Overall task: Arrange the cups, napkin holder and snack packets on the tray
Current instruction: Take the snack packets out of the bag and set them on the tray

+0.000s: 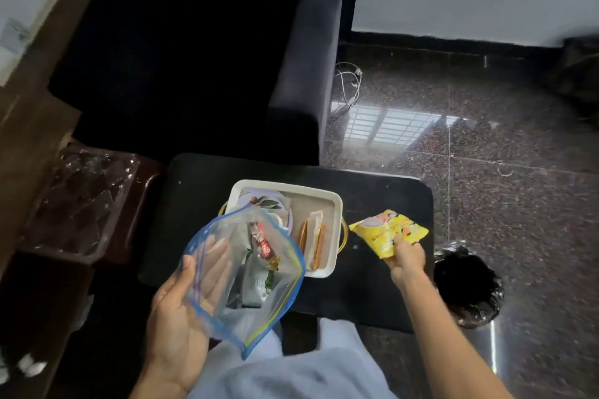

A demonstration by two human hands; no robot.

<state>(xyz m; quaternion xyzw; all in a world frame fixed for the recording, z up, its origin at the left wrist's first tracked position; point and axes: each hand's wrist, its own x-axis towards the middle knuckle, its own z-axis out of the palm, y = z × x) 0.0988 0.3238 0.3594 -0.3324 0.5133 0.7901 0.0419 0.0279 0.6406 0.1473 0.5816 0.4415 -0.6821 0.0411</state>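
Pale cloth over the person's lap (291, 372) fills the bottom edge; just above it the left hand (181, 311) holds up a clear zip bag (252, 285) with a blue rim, its grip taken with the thumb over the rim and the fingers showing fairly straight through the film; the bag's mouth gapes toward the camera, and inside lie several snack packets (262, 244), one red and brown, the others too blurred to tell; the bag hangs over the near left part of the tray (337, 204), a white rectangular one with gold handles, which sits on a black desk (382, 285); in the tray's far left corner are lavender rounds with a leaf print that look like cups (272, 202), partly hidden by the bag; beside them to the right a gold napkin holder (312, 243) carries white napkins; the right hand (406, 261) is off the tray's right side, its grip a pinch on the near edge of a yellow snack packet (389, 232), held above the desk and clear of the tray; beyond the desk stands a dark sofa (308, 58); a white cable (348, 81) lies on the glossy speckled floor (486, 172) by the sofa's arm; a bin (466, 288) with a black liner stands just right of the desk
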